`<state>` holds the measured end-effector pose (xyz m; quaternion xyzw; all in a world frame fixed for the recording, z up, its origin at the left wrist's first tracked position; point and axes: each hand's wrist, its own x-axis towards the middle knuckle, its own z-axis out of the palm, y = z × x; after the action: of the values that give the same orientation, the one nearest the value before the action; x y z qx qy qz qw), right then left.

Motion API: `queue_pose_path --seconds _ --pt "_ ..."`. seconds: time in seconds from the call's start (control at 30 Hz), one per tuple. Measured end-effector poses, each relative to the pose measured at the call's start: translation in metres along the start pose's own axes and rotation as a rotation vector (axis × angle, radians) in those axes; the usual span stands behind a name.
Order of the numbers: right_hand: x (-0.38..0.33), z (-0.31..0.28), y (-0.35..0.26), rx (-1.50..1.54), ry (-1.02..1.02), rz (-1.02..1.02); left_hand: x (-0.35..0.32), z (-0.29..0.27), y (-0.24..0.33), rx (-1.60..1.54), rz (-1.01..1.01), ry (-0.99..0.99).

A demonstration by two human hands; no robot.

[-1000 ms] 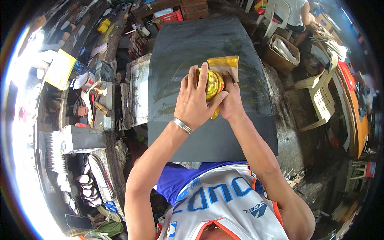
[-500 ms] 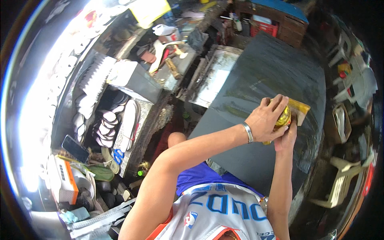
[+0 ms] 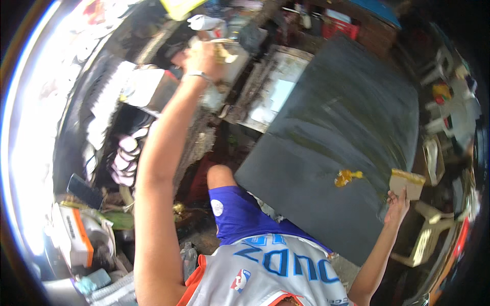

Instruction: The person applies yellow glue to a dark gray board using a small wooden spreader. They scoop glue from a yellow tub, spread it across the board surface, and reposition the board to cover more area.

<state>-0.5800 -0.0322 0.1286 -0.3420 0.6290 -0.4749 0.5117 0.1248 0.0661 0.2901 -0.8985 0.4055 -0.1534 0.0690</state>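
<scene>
Left hand: the left hand point(image 3: 204, 60) reaches out over a cluttered bench, blurred; I cannot tell whether its fingers are wide, narrow or closed around something.
Right hand: the right hand point(image 3: 396, 206) pinches a tan card point(image 3: 410, 189) between thumb and fingers, the card standing out just beyond the fingertips, its far edge coated yellow.
Yellow glue-like blob: the blob point(image 3: 344, 177) lies to the left of the right hand and slightly beyond it, well apart from the card.
Dark board: the board point(image 3: 316, 148) spreads left of the right hand and beyond it, dulled by yellowish streaks; the blob rests on it.
Cardboard box: the cardboard box point(image 3: 440, 176) stands right of the right hand and farther out, with something white inside.
Red crate: the red crate point(image 3: 341, 29) sits far beyond the right hand, a whitish item at its top; the rest of its contents is hidden.
Pale box: the pale box point(image 3: 153, 87) is left of the left hand and nearer the body, contents not visible.
White-and-orange box: the white-and-orange box point(image 3: 74, 237) lies left of the left forearm, much nearer the body than the left hand; its inside cannot be seen.
</scene>
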Motion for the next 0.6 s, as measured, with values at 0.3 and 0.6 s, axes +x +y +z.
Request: queue_pose_path --seconds 0.3,0.6 --pt "-0.005 -0.009 0.011 -1.043 -0.064 -0.274 0.056 0.133 -0.070 0.094 -0.200 -0.297" --pt "-0.006 0.044 -0.024 -1.306 -0.305 -0.141 0.056 0.152 -0.074 0.091 -0.300 -0.291"
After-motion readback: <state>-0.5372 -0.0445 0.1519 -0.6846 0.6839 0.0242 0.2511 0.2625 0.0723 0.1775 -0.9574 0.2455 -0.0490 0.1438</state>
